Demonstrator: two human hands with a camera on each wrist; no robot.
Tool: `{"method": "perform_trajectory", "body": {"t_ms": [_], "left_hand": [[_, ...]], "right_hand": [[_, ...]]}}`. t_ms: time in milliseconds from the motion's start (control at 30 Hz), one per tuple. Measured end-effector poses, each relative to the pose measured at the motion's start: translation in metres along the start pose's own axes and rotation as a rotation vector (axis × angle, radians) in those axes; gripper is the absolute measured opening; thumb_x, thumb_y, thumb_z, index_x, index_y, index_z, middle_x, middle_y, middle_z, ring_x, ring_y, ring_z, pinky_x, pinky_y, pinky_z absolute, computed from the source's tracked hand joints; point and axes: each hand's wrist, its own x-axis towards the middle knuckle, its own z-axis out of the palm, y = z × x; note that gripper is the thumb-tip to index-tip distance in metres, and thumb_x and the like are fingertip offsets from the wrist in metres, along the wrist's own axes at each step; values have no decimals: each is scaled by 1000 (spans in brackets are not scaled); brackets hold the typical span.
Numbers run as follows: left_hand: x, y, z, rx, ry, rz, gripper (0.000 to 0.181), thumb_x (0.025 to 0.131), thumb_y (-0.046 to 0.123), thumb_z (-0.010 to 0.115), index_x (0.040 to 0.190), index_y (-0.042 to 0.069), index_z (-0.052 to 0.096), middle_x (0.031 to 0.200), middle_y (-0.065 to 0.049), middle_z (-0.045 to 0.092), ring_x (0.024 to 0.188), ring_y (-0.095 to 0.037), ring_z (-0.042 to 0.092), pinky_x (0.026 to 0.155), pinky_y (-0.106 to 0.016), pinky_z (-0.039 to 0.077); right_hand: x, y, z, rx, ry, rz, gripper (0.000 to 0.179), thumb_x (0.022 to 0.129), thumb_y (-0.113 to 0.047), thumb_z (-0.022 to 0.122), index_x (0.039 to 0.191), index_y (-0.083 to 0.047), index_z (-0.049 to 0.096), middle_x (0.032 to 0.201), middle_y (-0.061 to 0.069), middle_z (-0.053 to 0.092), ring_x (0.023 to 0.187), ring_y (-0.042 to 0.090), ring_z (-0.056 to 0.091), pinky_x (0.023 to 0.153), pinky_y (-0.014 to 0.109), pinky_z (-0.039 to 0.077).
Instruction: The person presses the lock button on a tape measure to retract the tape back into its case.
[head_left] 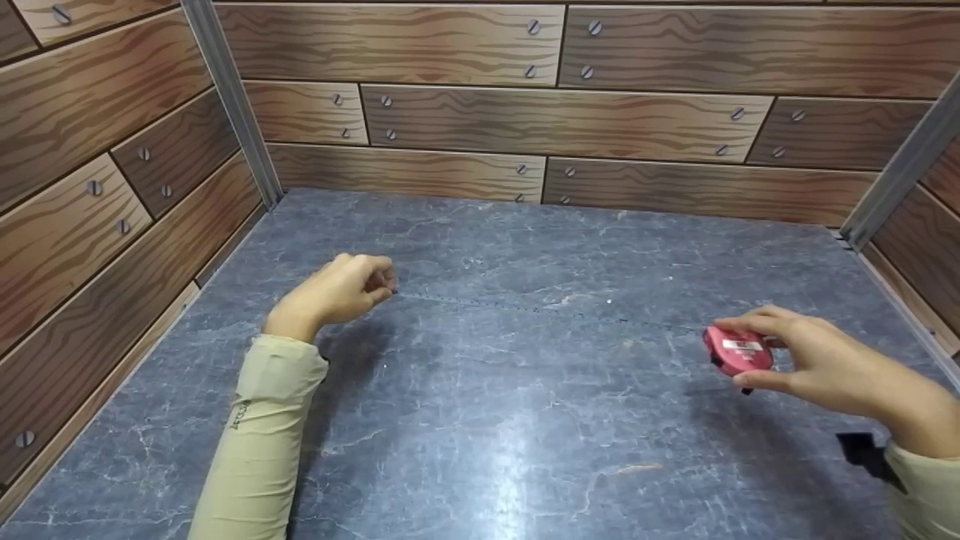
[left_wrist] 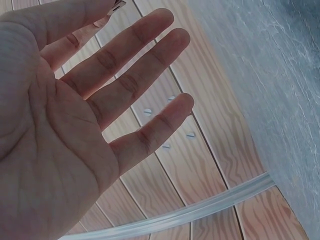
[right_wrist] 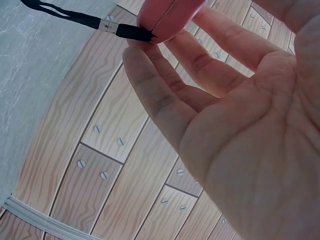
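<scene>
A red tape measure [head_left: 739, 351] is held in my right hand [head_left: 844, 364], gripped by thumb and fingers above the right side of the table. Its thin blade [head_left: 517, 306] stretches across to the left, faint against the dark surface. My left hand [head_left: 334, 296] pinches the blade's end between thumb and index finger. In the left wrist view the metal end hook [left_wrist: 118, 6] shows at the fingertips, while the other fingers [left_wrist: 150, 135] are spread out. The right wrist view has the red case [right_wrist: 167, 17] at the fingertips, with a black wrist strap [right_wrist: 75, 17] hanging from it.
Beneath both hands lies a dark blue-grey marbled tabletop [head_left: 480, 420]. Wood-patterned panels [head_left: 450, 116] wall it at the back and both sides. Metal corner posts [head_left: 236, 105] stand at the back left and back right.
</scene>
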Motion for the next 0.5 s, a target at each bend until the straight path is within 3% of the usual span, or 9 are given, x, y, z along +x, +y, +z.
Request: {"method": "perform_trajectory", "body": {"t_ms": [300, 500], "left_hand": [[-3, 2, 4, 26, -5, -1, 5, 102, 7, 67, 103, 5, 72, 100, -13, 79, 88, -25, 72, 82, -48, 60], [-1, 3, 3, 30, -4, -2, 4, 101, 7, 67, 102, 5, 71, 101, -14, 79, 90, -28, 73, 86, -50, 61]], "right_hand": [[-2, 2, 5, -8, 57, -47, 66, 80, -28, 95, 139, -11, 71, 126, 5, 74, 107, 8, 64, 84, 32, 55], [0, 1, 3, -1, 13, -12, 67, 83, -31, 93, 142, -10, 68, 130, 9, 73, 110, 18, 66, 87, 37, 56]]}}
